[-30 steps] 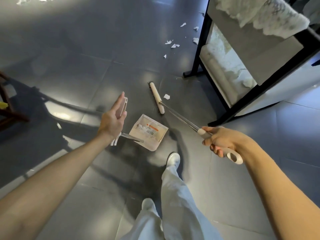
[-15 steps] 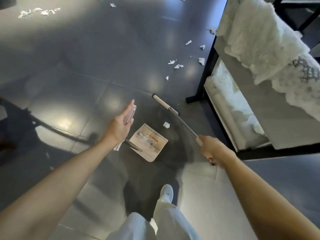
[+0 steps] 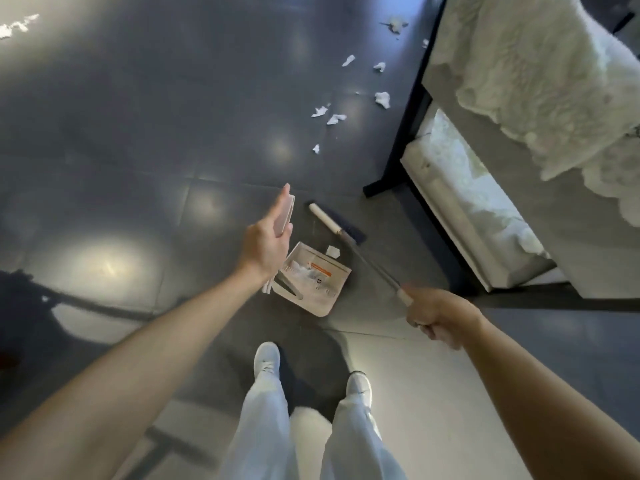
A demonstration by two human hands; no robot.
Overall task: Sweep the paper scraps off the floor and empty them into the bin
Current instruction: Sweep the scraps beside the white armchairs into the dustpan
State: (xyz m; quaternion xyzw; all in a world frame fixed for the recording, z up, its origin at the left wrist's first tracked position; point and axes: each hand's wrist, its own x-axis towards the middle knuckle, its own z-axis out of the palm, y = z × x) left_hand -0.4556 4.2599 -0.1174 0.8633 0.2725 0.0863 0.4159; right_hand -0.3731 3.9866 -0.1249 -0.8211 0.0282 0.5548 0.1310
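Mostly hidden fingers of the left hand (image 3: 268, 244) clasp the dustpan (image 3: 322, 294) handle, thumb straight; the blurred right hand (image 3: 437, 318) fists round the broom (image 3: 325, 220).

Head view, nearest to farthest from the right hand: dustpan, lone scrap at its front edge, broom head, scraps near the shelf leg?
From the right hand:
1. Dustpan, on the floor to its left.
2. Lone scrap, at the dustpan's front edge.
3. Broom head, just beyond that scrap.
4. Scraps, far ahead beside the shelf leg.
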